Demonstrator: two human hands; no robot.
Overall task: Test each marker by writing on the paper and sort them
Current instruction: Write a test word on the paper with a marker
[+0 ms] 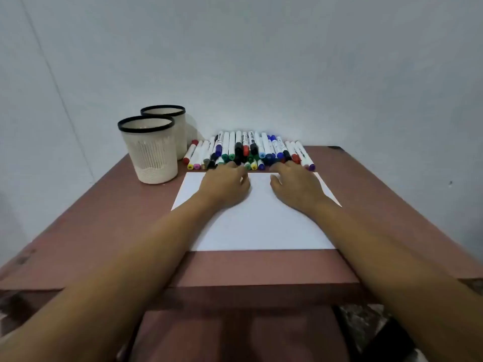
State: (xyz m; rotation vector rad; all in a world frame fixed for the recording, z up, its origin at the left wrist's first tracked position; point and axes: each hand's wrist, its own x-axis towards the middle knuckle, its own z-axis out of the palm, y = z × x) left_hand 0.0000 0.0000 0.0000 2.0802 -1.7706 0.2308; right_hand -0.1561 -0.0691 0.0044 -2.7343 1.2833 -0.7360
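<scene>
1. Neither the left hand point(224, 188) nor the right hand point(296, 189) shows a clear hold. Their fingertips reach the near ends of the markers point(248, 150), but I cannot tell whether either pinches one.
2. These markers lie in a heaped row at the far edge of the table point(104, 218), coloured caps toward the person, likely so colours read at a glance.
3. Flat, white and smooth, the paper point(261, 228) lies just before them, ready for test strokes.
4. Two ribbed cream cups point(150, 155) with black rims stand to the left, probably for sorting.

The tabletop point(104, 218) is reddish-brown and the paper point(261, 226) white. The front cup point(154, 158) and rear cup point(180, 131), the 2 at the far left edge, are cream with black rims and vertical slots. The markers point(248, 150) have white barrels with red, green, blue, black, yellow, pink and purple caps.
</scene>
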